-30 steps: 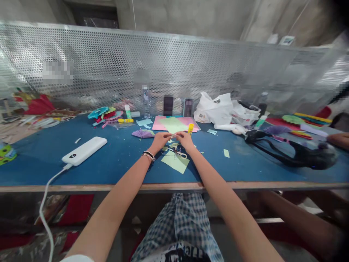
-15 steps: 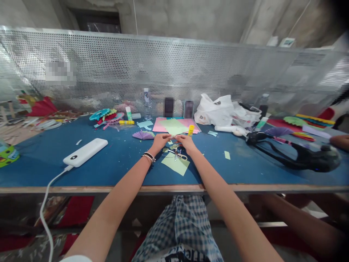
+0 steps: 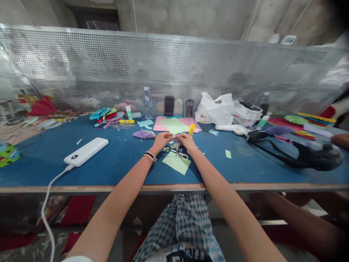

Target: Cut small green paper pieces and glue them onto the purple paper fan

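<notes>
My left hand (image 3: 163, 139) and my right hand (image 3: 186, 140) meet fingertip to fingertip above the table, both pinched closed. Something small and pale seems to sit between the fingertips, too small to make out. Just below them lie scissors (image 3: 183, 156) with pale handles, partly over a light green paper piece (image 3: 176, 166). A yellow glue stick (image 3: 192, 128) stands upright right behind my right hand. Left of my left hand rests a folded purple paper fan (image 3: 143, 134). Behind the hands, a light green sheet (image 3: 173, 124) lies on pink sheets (image 3: 159, 125).
A white power bank (image 3: 86, 152) with a cable lies left on the blue table (image 3: 114, 169). White plastic bags (image 3: 215, 109), a bottle (image 3: 147, 103) and paper flowers (image 3: 105, 115) line the back. A black strapped device (image 3: 313, 160) and another person's hand (image 3: 340, 139) are at right.
My fingertips have parted very slightly and shifted a little, still pinched. The view has moved slightly; the things on the table stay in place.
</notes>
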Demonstrator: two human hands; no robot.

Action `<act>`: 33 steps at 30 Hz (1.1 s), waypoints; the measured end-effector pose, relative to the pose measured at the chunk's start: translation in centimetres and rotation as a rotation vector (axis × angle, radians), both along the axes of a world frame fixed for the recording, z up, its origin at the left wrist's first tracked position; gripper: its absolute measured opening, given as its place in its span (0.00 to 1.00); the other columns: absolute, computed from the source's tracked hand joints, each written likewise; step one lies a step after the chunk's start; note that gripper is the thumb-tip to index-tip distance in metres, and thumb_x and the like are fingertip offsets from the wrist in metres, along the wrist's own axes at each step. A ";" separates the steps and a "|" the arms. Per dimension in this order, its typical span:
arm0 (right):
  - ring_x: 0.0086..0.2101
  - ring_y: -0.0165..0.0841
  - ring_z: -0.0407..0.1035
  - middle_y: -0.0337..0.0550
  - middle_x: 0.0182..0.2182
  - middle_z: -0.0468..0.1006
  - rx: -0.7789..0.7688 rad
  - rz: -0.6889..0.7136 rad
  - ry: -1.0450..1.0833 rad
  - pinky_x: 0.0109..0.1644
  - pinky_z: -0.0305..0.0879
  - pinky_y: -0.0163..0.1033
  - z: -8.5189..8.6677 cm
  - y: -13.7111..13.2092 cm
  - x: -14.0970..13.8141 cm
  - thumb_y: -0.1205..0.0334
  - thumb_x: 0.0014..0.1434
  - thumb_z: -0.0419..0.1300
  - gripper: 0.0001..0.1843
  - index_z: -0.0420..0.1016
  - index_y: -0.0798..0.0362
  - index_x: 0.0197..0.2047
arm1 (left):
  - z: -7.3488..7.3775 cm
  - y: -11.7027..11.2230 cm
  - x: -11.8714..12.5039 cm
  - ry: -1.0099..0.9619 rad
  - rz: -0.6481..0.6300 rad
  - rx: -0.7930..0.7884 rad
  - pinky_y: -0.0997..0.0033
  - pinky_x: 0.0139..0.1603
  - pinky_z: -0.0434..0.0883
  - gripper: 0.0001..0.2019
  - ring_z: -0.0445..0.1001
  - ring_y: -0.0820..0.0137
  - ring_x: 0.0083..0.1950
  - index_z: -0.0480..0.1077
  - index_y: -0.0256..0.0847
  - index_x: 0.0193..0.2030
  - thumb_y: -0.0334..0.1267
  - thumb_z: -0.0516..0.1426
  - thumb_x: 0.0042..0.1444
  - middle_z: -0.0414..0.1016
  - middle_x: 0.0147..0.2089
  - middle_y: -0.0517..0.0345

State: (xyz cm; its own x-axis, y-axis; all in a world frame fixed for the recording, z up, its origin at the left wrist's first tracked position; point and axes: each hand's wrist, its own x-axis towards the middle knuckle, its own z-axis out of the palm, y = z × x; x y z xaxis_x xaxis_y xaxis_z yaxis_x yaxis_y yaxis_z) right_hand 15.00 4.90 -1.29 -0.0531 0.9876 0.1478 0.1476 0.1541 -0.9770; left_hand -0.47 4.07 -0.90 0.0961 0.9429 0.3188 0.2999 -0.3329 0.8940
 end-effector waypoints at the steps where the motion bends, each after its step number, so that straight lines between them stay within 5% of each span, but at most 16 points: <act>1: 0.26 0.29 0.68 0.42 0.26 0.75 0.002 0.001 -0.003 0.26 0.59 0.30 0.0 0.0 0.0 0.53 0.46 0.60 0.14 0.73 0.57 0.30 | 0.1 0.0 0.0 -0.006 -0.002 -0.006 0.68 0.36 0.71 0.16 0.75 0.67 0.33 0.72 0.32 0.39 0.42 0.58 0.46 0.77 0.36 0.47; 18: 0.25 0.27 0.66 0.43 0.29 0.76 -0.035 0.033 0.008 0.25 0.59 0.31 0.5 -0.5 -0.1 0.54 0.48 0.59 0.13 0.73 0.56 0.30 | -0.7 0.9 0.0 -0.015 0.008 0.053 0.70 0.33 0.71 0.14 0.74 0.69 0.31 0.73 0.34 0.37 0.42 0.57 0.47 0.77 0.33 0.51; 33: 0.26 0.28 0.66 0.42 0.28 0.76 -0.041 0.103 -0.029 0.30 0.61 0.32 0.6 -0.6 -0.4 0.54 0.45 0.61 0.13 0.75 0.56 0.30 | 0.2 0.0 0.1 0.037 0.093 0.105 0.71 0.40 0.66 0.11 0.72 0.69 0.36 0.73 0.37 0.36 0.40 0.56 0.48 0.76 0.35 0.53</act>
